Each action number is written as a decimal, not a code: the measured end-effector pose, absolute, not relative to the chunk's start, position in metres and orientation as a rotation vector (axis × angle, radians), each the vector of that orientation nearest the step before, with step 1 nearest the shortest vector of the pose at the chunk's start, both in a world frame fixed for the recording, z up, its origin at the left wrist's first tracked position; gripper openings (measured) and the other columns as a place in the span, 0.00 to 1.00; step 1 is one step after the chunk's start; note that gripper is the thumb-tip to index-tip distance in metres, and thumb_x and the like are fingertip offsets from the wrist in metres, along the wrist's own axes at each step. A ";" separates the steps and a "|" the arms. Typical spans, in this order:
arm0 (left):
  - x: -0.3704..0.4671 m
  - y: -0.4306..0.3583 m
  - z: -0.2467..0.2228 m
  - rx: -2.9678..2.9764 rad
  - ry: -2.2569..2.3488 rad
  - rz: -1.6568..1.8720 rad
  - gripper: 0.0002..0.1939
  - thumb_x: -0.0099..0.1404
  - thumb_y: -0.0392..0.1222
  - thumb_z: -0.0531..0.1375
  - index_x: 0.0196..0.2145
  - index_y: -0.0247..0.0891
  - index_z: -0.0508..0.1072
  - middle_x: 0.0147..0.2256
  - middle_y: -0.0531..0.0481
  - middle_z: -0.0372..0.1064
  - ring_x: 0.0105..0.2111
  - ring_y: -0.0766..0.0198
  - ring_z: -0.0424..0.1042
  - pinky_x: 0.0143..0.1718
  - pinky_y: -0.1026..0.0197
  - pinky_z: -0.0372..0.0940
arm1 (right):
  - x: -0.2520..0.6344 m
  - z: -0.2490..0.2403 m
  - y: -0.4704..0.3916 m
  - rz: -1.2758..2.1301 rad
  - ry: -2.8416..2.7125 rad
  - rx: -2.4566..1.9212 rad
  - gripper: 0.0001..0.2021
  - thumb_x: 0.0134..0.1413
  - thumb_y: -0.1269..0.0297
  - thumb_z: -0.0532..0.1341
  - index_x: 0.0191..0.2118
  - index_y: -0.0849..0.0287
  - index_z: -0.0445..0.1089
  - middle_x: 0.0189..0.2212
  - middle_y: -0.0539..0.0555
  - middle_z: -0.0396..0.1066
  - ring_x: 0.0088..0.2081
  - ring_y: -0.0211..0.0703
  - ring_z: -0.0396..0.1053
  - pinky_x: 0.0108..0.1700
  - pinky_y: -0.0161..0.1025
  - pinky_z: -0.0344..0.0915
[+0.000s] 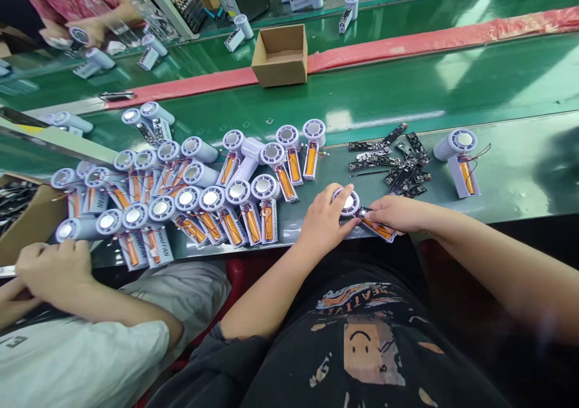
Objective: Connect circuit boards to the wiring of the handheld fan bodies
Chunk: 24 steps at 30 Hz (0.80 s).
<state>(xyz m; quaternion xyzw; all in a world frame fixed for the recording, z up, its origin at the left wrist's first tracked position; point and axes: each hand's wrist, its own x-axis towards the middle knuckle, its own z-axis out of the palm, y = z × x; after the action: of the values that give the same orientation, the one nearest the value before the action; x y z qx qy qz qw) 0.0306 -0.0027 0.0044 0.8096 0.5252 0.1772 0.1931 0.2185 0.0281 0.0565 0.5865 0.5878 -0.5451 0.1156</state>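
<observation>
A lilac handheld fan (347,204) lies at the table edge in front of me, its round head facing up and its open handle pointing right. My left hand (324,219) is closed around the fan's head. My right hand (394,213) pinches a small dark circuit board (362,212) over the handle, where an orange battery (382,230) shows; the fingers partly hide the board. Beyond my right hand is a loose pile of black circuit boards (402,172). Another open fan (462,141) with a battery and loose wires sits farther right.
Several open fans (238,192) crowd the table to my left. A co-worker's hand (56,269) rests at the left edge near a cardboard box (31,218). An open carton (280,64) stands by the red strip (407,43) across the green belt (384,100). Other people work opposite.
</observation>
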 end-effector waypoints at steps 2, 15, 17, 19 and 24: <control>0.031 -0.003 0.003 2.276 1.474 0.507 0.34 0.64 0.49 0.63 0.64 0.40 0.58 0.59 0.38 0.59 0.59 0.46 0.62 0.61 0.45 0.60 | 0.218 0.056 0.028 -1.603 1.720 1.710 0.15 0.63 0.61 0.52 0.25 0.57 0.61 0.12 0.45 0.57 0.15 0.33 0.54 0.21 0.33 0.53; 0.032 -0.006 -0.002 2.252 1.452 0.561 0.34 0.65 0.47 0.62 0.65 0.42 0.56 0.60 0.39 0.57 0.60 0.47 0.60 0.62 0.45 0.57 | 0.217 0.057 0.029 -1.531 1.745 1.716 0.15 0.62 0.60 0.52 0.24 0.56 0.61 0.13 0.46 0.58 0.15 0.35 0.55 0.22 0.34 0.54; 0.032 -0.006 -0.002 2.252 1.452 0.560 0.34 0.65 0.48 0.62 0.65 0.41 0.56 0.60 0.38 0.57 0.60 0.47 0.60 0.62 0.45 0.57 | 0.216 0.058 0.029 -1.461 1.787 1.707 0.15 0.62 0.59 0.52 0.25 0.57 0.62 0.15 0.48 0.61 0.17 0.36 0.57 0.23 0.35 0.55; 0.031 -0.005 0.000 2.257 1.469 0.547 0.34 0.64 0.46 0.62 0.65 0.40 0.56 0.60 0.38 0.57 0.60 0.47 0.61 0.61 0.45 0.59 | 0.216 0.061 0.023 -1.333 1.873 1.742 0.14 0.61 0.57 0.54 0.28 0.58 0.65 0.21 0.52 0.66 0.22 0.39 0.63 0.27 0.36 0.56; 0.024 -0.006 0.000 2.201 1.462 0.603 0.33 0.59 0.43 0.66 0.60 0.36 0.62 0.52 0.39 0.64 0.53 0.49 0.67 0.57 0.47 0.64 | 0.224 0.055 -0.006 -0.479 2.496 1.872 0.18 0.59 0.55 0.58 0.52 0.58 0.67 0.42 0.59 0.71 0.36 0.48 0.70 0.33 0.39 0.58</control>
<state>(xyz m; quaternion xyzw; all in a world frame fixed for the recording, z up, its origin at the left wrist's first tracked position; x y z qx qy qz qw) 0.0241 -0.0055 -0.0003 0.7933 0.5270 0.2173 0.2138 0.2240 -0.0059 0.0551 0.5930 0.7907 -0.1519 -0.0073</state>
